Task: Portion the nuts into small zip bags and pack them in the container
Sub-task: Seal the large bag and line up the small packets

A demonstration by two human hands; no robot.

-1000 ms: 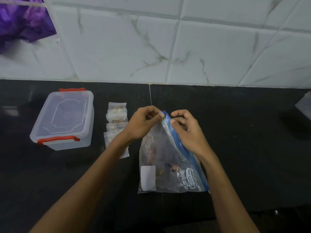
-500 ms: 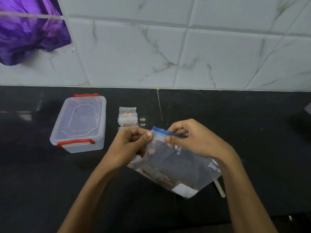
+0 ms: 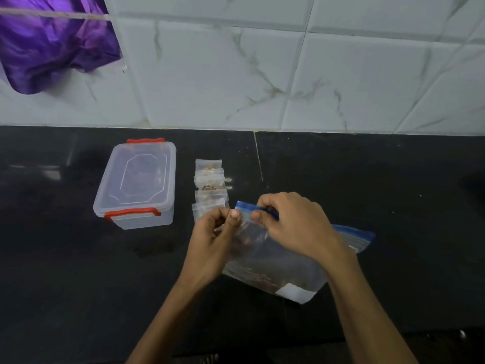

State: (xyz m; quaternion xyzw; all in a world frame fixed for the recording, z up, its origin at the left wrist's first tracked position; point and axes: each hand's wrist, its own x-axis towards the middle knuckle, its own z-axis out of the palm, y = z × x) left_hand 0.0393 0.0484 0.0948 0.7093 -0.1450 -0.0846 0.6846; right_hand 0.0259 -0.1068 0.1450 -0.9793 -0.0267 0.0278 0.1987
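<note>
A large clear zip bag [image 3: 278, 266] with a blue zip strip lies tilted on the black counter, with brown nuts inside. My left hand [image 3: 212, 240] pinches the bag's top edge at its left end. My right hand [image 3: 294, 227] pinches the blue strip just to the right of it. Behind my left hand, several small zip bags [image 3: 210, 185] with nuts in them lie in a row. A clear plastic container [image 3: 136, 185] with red latches stands to their left, its lid on.
The black counter [image 3: 367, 185] meets a white marble-tiled wall [image 3: 262, 74] at the back. A purple cloth [image 3: 49, 43] hangs at the upper left. The counter's front edge runs along the bottom of the view.
The big bag has swung from upright to lying slanted, its bottom now toward the right. Both hands have stayed pinched on its top edge and moved nearer the small bags.
</note>
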